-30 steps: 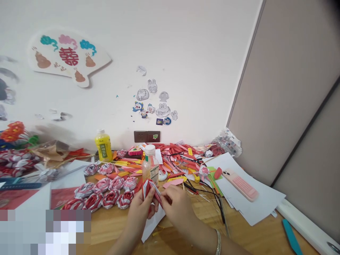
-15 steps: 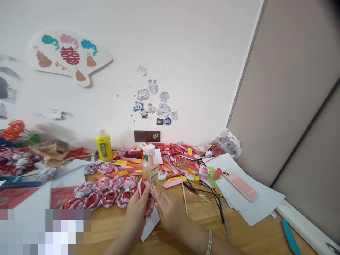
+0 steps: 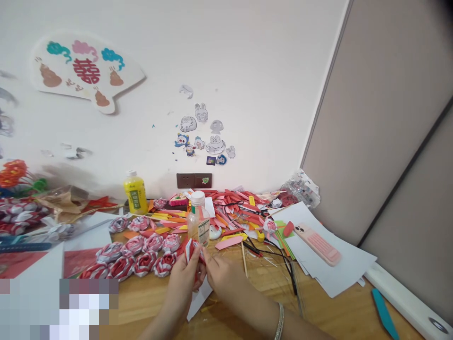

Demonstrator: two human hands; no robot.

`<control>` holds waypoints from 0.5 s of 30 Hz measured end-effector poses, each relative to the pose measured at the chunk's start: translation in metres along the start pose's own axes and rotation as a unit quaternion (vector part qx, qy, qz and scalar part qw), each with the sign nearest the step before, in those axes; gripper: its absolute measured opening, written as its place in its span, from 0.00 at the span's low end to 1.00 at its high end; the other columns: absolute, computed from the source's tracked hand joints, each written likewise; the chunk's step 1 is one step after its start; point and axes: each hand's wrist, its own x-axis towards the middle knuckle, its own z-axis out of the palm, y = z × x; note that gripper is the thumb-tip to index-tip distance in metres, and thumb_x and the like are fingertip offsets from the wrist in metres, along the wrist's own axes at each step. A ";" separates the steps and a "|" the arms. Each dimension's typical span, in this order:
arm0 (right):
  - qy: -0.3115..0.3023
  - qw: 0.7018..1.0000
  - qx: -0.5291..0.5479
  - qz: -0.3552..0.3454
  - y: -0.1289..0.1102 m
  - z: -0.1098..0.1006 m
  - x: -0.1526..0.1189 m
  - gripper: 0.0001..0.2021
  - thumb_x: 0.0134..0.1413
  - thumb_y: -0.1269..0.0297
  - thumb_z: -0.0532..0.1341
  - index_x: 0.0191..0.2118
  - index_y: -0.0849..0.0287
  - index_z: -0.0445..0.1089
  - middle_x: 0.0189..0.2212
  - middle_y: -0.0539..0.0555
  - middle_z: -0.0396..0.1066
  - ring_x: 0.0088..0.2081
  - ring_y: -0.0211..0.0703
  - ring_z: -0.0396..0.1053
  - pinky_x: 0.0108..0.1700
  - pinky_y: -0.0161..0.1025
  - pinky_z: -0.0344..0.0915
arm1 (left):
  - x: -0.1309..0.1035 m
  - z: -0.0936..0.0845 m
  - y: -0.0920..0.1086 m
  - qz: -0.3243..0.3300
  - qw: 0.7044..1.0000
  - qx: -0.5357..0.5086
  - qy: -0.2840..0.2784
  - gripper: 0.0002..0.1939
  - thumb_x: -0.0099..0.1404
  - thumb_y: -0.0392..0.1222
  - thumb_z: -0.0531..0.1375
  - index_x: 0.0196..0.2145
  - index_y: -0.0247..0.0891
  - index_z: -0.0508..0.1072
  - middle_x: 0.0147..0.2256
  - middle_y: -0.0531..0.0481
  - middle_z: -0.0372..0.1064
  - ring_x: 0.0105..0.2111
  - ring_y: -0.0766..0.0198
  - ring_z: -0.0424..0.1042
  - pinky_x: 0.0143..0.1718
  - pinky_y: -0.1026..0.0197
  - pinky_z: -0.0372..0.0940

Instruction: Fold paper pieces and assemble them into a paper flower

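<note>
Both hands meet over the wooden table around a folded piece of red and white paper (image 3: 190, 249). My left hand (image 3: 184, 279) is closed on it, thumb in front and fingers curled behind. Against its right side my right hand (image 3: 221, 277) pinches the paper, with a bracelet (image 3: 280, 321) on that wrist. Several rolled red, pink and white paper roses (image 3: 144, 262) lie in rows to the left of the hands. Just behind the hands stands a clear bottle with a white cap (image 3: 197, 215).
A yellow bottle (image 3: 137, 194) stands at the back left. Red, orange and yellow paper strips (image 3: 230, 208) are heaped along the wall. On the right, a pink phone (image 3: 318, 245) lies on white sheets (image 3: 336, 283), with a teal tool (image 3: 385, 314) near the edge.
The whole view has shifted slightly. My right fingers have moved a little on the folded paper, and both hands still hold it.
</note>
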 end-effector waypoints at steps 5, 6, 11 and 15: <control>-0.010 0.988 0.128 0.090 -0.006 -0.017 0.006 0.22 0.52 0.74 0.49 0.54 0.62 0.59 0.32 0.57 0.73 0.31 0.42 0.71 0.32 0.34 0.67 | 0.002 -0.002 -0.003 0.005 0.999 0.032 -0.027 0.23 0.52 0.60 0.54 0.14 0.39 0.57 0.06 0.61 0.49 0.07 0.75 0.47 0.09 0.71 0.43; 0.002 0.984 0.146 0.105 -0.006 -0.021 0.007 0.22 0.51 0.75 0.49 0.54 0.61 0.58 0.34 0.56 0.73 0.32 0.41 0.71 0.33 0.34 0.67 | 0.002 -0.002 -0.003 0.000 0.999 0.027 -0.029 0.23 0.52 0.61 0.54 0.16 0.38 0.60 0.06 0.61 0.50 0.07 0.75 0.47 0.09 0.71 0.44; 0.043 0.985 0.140 0.096 -0.009 -0.025 0.006 0.25 0.53 0.75 0.48 0.59 0.58 0.51 0.37 0.56 0.72 0.33 0.42 0.70 0.34 0.36 0.68 | 0.001 0.000 -0.004 -0.017 0.996 -0.082 -0.032 0.23 0.50 0.62 0.55 0.32 0.39 0.68 0.11 0.62 0.57 0.10 0.72 0.54 0.10 0.70 0.48; 0.057 0.997 0.044 -0.004 -0.012 -0.017 0.003 0.24 0.57 0.73 0.44 0.60 0.67 0.46 0.33 0.62 0.72 0.31 0.45 0.70 0.32 0.38 0.69 | -0.002 0.002 -0.001 -0.008 0.992 -0.126 -0.011 0.23 0.46 0.59 0.61 0.32 0.38 0.69 0.25 0.51 0.72 0.27 0.61 0.71 0.23 0.64 0.63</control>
